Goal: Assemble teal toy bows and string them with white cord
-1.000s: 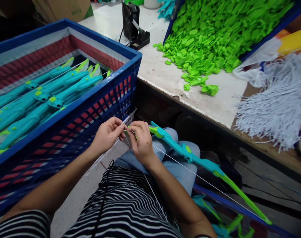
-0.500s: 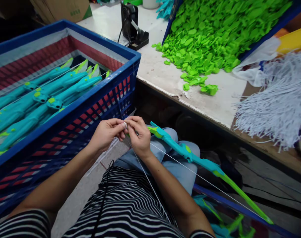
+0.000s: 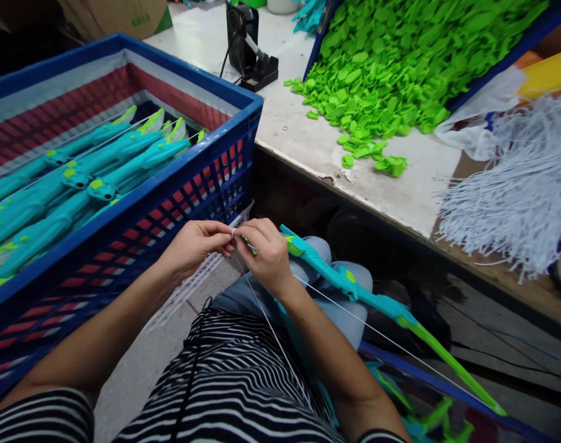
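A blue and green toy bow (image 3: pixel 329 269) lies across my lap, its far green tip low at the right. A white string (image 3: pixel 373 328) runs beside it from that tip to my hands. My left hand (image 3: pixel 201 241) pinches a small white loop of the string between thumb and fingertips. Close against it, my right hand (image 3: pixel 265 251) is closed around the bow's near end and the string, its fingertips touching the loop. A loose length of string hangs from the hands down over the striped shirt (image 3: pixel 216 394). The bow's near tip is mostly hidden by my fingers.
At left stands a blue crate (image 3: pixel 257 104) of finished-looking bows (image 3: pixel 109 166). The table (image 3: pixel 280 132) carries a small black fan (image 3: pixel 243 40), a heap of green plastic pieces (image 3: pixel 377 80) and a bundle of white strings (image 3: pixel 515 191). Another bin (image 3: pixel 506 424) with bow parts is at lower right.
My hands have drawn slightly apart, the right one moving a little to the right. The white loop between the fingertips now looks thinner. The bow has hardly moved.
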Tool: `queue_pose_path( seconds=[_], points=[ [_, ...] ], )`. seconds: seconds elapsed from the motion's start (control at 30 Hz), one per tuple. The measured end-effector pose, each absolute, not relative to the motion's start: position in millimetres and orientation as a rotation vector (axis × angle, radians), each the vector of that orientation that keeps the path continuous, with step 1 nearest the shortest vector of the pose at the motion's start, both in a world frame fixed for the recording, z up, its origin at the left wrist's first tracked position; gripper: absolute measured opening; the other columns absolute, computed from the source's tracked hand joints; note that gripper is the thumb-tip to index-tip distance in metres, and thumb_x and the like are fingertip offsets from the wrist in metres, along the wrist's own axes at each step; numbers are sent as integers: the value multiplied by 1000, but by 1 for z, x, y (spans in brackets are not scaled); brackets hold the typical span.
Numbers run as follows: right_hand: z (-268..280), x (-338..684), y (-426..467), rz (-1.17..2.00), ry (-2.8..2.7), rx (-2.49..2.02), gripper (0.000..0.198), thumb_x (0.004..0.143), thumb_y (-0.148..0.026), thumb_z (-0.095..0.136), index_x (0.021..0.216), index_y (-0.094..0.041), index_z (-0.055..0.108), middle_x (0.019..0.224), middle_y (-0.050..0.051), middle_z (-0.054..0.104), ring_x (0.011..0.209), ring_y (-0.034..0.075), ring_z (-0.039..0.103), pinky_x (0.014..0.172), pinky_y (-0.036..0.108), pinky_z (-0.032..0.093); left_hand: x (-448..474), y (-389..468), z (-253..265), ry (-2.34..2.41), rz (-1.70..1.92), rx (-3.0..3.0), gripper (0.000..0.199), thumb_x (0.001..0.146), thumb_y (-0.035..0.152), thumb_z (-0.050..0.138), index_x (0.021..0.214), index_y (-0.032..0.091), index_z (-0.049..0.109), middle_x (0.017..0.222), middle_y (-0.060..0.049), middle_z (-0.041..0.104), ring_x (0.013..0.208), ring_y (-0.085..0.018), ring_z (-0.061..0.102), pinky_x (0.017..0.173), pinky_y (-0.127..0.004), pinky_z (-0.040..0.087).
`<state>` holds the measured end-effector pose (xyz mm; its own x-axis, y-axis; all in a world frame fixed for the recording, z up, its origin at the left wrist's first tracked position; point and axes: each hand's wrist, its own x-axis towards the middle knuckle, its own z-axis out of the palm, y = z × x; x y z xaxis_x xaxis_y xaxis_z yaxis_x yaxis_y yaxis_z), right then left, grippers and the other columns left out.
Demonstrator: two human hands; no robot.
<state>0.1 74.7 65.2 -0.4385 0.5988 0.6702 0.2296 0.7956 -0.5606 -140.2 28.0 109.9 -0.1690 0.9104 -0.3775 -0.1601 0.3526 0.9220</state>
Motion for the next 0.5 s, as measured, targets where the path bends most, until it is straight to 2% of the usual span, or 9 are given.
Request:
queue_pose_path(
  seconds=[0.2, 0.3, 0.5],
  points=[
    [59, 2, 73, 689, -1972, -630, 15, 88, -17, 49, 77, -17, 59, 75, 4, 61, 72, 14, 56, 66, 27, 47, -143, 24, 103, 1578, 1072, 968, 24, 58, 33, 75, 67, 13, 65, 52, 3, 58, 45, -8, 49, 45, -19, 38],
    [54, 5, 72, 774, -1966, -612, 15, 88, -17, 50, 77, -17, 59, 74, 3, 61, 70, 13, 57, 65, 26, 47, -146, 20, 101, 1637, 980, 1088, 24, 63, 37, 72, 64, 13, 68, 60, 0, 64, 55, -10, 54, 54, -20, 41],
    [45, 5, 68, 645, -2008, -593, 16, 89, -18, 49, 81, -18, 62, 79, 5, 64, 75, 15, 59, 69, 29, 49, -146, 15, 100, 1641, 905, 1130, 31, 66, 40, 67, 81, 14, 76, 78, -5, 73, 73, -19, 64, 68, -25, 47]
  ],
)
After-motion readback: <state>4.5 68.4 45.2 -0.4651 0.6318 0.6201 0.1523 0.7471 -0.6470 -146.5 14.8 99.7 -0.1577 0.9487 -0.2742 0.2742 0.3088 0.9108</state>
